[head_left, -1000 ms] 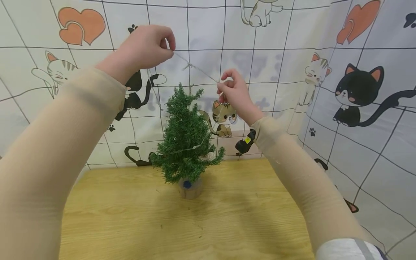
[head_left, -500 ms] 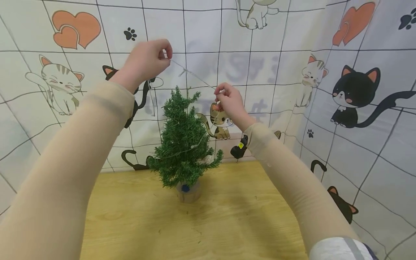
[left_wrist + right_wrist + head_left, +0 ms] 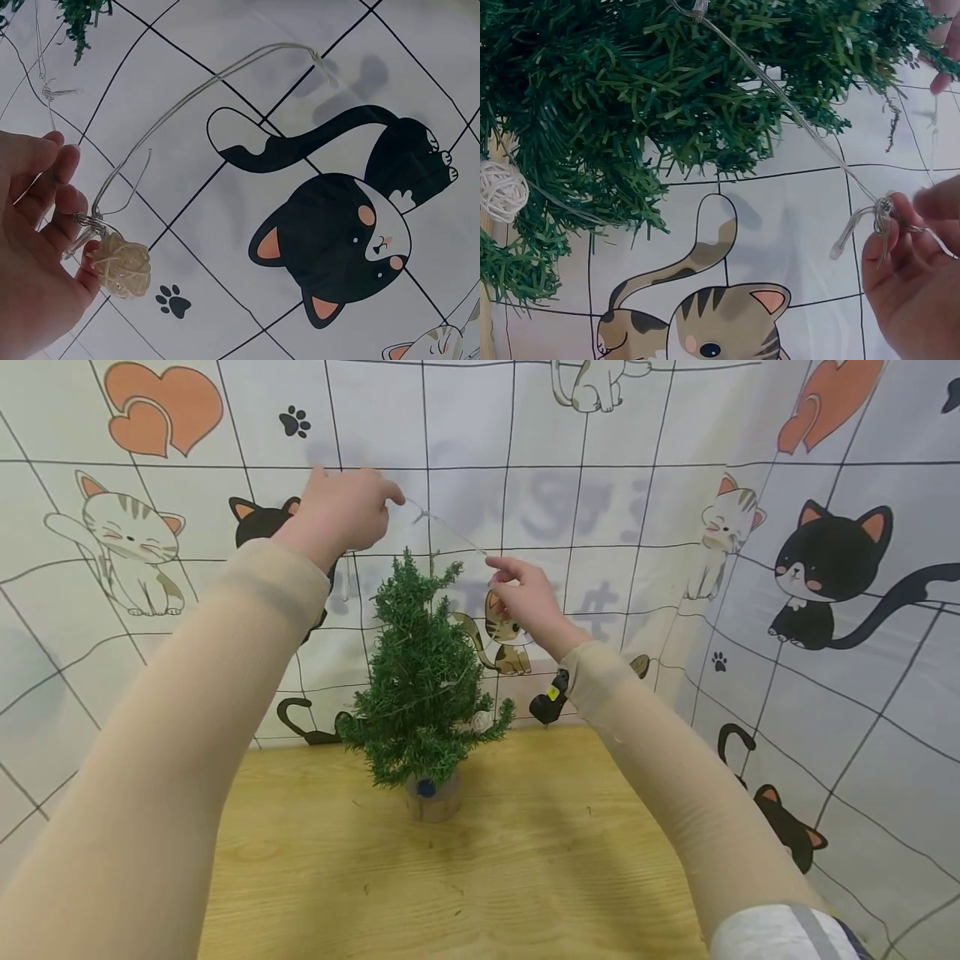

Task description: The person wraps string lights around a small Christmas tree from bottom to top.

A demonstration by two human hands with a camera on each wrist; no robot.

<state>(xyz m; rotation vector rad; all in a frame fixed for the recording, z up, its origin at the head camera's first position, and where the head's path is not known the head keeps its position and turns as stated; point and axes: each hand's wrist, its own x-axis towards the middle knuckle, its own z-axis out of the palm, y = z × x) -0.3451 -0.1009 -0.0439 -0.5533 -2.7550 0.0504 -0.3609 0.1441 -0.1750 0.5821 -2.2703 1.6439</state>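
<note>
Guiding the cord [image 3: 457, 536] about the tree [image 3: 423, 652] appears to be the step in hand, and it calls for even control on both sides. The fingers of the left hand [image 3: 34, 244] are closed in a light pinch on the cord; a woven ball [image 3: 121, 266] hangs just beside the lower fingers, and a loose loop extends away from them. The fingers of the right hand [image 3: 911, 277] are likewise closed, pinching a bunched part of the cord, from which a further length runs to the foliage. The span between the 2 pinches is nearly straight, slopes down from the left fingers to the right fingers, and carries 1 knot [image 3: 422, 515]. The tree stands on the worktop [image 3: 525, 860], below and between the 2 sets of fingers. Whether the span lies in front of or behind the treetop cannot be told. Apply moderate tension only: a hard pull could tip the tree or snag branch tips. Move both sets of fingers together, feeding slack from the left. Prevent the hanging ball from catching, and avoid dislodging the white ball [image 3: 502, 191] among the branches below the right fingers.
</note>
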